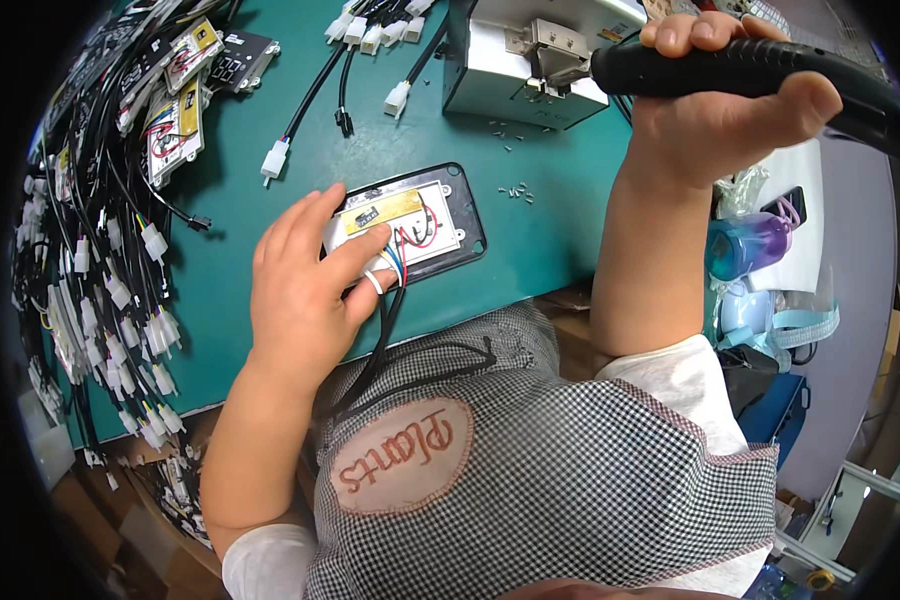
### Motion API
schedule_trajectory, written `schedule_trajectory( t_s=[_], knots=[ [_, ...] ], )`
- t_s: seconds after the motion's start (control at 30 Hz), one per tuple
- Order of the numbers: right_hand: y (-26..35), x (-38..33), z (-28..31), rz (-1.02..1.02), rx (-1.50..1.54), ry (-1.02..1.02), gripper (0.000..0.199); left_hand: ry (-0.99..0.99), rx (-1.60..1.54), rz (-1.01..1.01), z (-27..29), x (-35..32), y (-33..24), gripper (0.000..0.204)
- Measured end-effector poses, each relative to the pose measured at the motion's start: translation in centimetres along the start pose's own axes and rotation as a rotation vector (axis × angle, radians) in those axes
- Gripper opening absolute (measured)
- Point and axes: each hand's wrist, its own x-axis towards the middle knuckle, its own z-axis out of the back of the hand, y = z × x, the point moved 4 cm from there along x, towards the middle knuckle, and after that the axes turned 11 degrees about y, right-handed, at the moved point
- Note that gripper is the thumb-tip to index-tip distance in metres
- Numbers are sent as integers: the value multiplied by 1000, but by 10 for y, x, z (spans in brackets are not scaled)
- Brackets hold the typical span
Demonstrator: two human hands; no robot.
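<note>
Lying on the green desk (540, 240), a black panel (468, 205) with a circuit board (447, 222) is steadied by the partly open left hand (305, 262); a black handheld tool (715, 66) is gripped by the right hand (695, 125) near a metal box (515, 100).

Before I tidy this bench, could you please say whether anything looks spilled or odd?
Yes: small screw-like metal pieces lie loose on the green mat, near the silver box and right of the black panel; scattered uncontained, they look spilled.
</note>
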Motion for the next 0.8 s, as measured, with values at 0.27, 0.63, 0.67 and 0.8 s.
schedule_trajectory(
  t_s=[0.27,0.63,0.67,0.8],
  knots=[
    [4,-5,-53,-99,-183,-300,67,0,2,5,-1,-1,0,47],
    [9,-69,-79,-176,165,318,95,-20,4,-3,-3,-3,2,45],
    [8,-75,-84,-169,147,308,96,-21,4,-4,-4,-3,3,45],
    [3,-83,-89,-158,135,307,98,-23,7,-3,-4,-3,3,46]
  ],
)
